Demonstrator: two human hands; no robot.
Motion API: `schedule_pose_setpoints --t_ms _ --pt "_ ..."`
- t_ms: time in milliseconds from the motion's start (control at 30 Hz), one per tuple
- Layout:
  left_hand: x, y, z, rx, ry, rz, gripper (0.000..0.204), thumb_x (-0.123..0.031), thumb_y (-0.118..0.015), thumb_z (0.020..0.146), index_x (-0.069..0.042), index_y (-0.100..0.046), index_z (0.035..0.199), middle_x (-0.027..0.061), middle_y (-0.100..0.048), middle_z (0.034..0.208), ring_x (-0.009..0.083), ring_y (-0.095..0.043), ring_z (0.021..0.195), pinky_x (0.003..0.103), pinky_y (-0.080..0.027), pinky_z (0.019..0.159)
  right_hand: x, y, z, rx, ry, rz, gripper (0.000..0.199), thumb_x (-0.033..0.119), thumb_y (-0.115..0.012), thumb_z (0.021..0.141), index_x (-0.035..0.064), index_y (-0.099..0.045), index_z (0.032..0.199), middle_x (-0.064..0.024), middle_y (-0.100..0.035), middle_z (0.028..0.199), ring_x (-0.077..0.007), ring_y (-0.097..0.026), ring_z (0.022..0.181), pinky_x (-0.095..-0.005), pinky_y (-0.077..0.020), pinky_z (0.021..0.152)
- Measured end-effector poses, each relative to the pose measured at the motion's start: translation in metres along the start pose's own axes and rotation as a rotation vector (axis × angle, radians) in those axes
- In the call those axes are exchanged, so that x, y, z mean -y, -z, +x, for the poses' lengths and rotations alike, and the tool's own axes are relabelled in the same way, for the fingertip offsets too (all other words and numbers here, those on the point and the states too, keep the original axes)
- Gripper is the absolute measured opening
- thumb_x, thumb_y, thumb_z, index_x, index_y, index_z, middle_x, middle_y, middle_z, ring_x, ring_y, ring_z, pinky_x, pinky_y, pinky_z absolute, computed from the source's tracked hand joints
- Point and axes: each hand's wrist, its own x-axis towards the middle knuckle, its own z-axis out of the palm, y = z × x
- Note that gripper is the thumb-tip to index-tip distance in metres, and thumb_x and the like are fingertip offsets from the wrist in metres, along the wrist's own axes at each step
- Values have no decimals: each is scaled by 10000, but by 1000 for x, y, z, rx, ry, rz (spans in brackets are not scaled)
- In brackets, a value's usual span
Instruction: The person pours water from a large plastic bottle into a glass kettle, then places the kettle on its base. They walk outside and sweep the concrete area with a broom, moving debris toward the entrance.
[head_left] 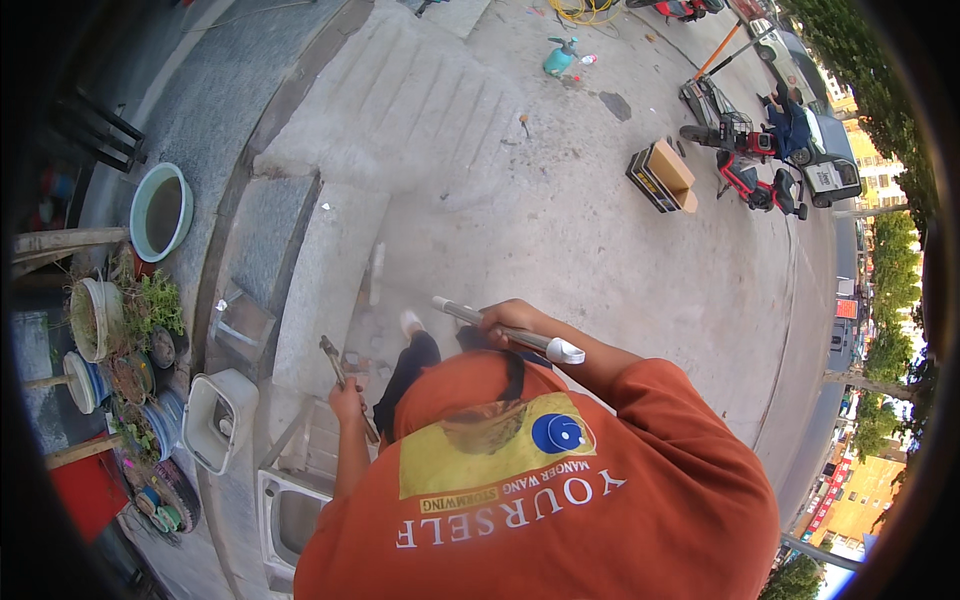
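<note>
My right hand (508,322) is closed around a grey metal pipe (462,309), held slantwise in front of my body. A white wrapping or cap (565,351) covers the pipe's near end. On the left, my left hand (347,400) grips a hammer-like tool (333,358); its darker head points up and away, and its shaft extends below the fist. Beyond this tool lie broken bits of rubble (357,366), beside a long pale concrete slab (322,280). A pale bar-shaped piece (377,273) lies along the slab's edge. Dusty haze blurs the ground by my feet.
A grey-white bucket (245,405), a white sink (266,512) and potted plants (158,300) stand at left, with a green basin (186,215) farther off. Across the concrete are a cardboard box (650,186), a teal sprayer (556,63), red-and-black carts (750,180) and a seated person (792,122).
</note>
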Motion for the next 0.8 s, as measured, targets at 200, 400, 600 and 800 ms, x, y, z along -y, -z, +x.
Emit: schedule_pose_setpoints --t_ms 200,400,600,800 --pt "6 -10 5 4 -6 47 252 -225 -575 838 21 -527 818 66 -514 613 109 -428 376 271 -328 314 -12 56 -58 -131 121 29 48 -14 -547 766 -7 -578 801 -42 -492 590 -87 -450 440 -235 -350 355" --pt "-8 -33 14 0 -34 93 277 -243 -581 830 21 -531 763 55 -487 560 119 -421 362 273 -331 319 2 114 -102 -438 263 -258 562 -38 -566 738 -67 -462 1289 -112 -571 689 -149 -523 482 -287 -404 395" --pt "-40 -65 9 -65 -62 117 289 -254 -582 833 20 -542 749 38 -456 507 125 -416 353 273 -327 317 55 198 -93 -686 351 -568 583 -18 -577 684 -75 -499 1258 -124 -594 700 -186 -564 515 -331 -459 435" --pt "-56 -118 -16 -196 36 2 230 -233 -613 828 -17 -532 814 61 -521 659 103 -393 390 265 -288 320 166 328 -43 -800 410 -716 608 -26 -593 674 -48 -493 1273 -142 -604 701 -201 -579 494 -342 -475 412"
